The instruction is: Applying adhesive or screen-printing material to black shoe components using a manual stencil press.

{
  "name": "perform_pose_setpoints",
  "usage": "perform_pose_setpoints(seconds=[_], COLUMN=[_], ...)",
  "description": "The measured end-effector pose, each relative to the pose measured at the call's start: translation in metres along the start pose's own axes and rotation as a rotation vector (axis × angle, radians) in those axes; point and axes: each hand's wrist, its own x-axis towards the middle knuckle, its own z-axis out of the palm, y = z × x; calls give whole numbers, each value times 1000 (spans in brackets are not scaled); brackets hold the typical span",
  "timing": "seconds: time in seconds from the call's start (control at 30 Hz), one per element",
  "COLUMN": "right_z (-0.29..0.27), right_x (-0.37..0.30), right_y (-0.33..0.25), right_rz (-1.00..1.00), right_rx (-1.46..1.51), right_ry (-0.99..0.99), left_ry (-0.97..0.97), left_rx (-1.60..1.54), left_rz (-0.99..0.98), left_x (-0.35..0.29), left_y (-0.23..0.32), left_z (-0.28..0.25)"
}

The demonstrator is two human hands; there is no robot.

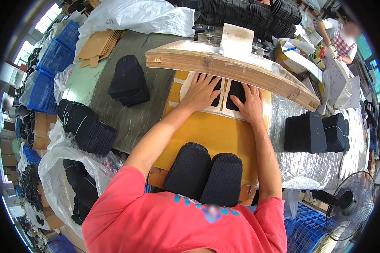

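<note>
My left hand [201, 91] lies with fingers spread over the left of two black insole-shaped pieces [216, 99]. On the other piece [235, 92] rests my right hand [251, 104], its fingers stretched out and its thumb on the black surface. Both pieces sit in cut-outs of a pale template [229, 113] on a yellow board [215, 130]. A raised wooden frame [223, 63] spans just beyond my fingertips and hides the template's far part. Close to my body, two stacks of black insole-shaped pieces [188, 168] stand side by side on the board's near end.
More black stacks stand at left [128, 80] and right [305, 133]. Brown cardboard sheets [99, 45] and white plastic sheeting [135, 19] lie at the far left. A fan [348, 202] stands at lower right, blue crates [304, 230] beside it. A co-worker [342, 40] is at far right.
</note>
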Motion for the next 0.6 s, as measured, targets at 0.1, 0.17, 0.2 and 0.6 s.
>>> perform_pose_setpoints(seconds=[0.1, 0.17, 0.2, 0.6], right_z=[-1, 0, -1, -21], right_x=[-1, -1, -1, -9], right_y=[0, 0, -2, 9], right_rz=[-4, -14, -24, -68], right_rx=[12, -2, -14, 43], right_ry=[16, 29, 39, -13], left_ry=[24, 30, 5, 664], left_rx=[19, 16, -14, -883], left_rz=[-10, -13, -40, -339], left_x=[2, 4, 3, -21], left_y=[1, 0, -2, -13], left_z=[1, 1, -1, -140])
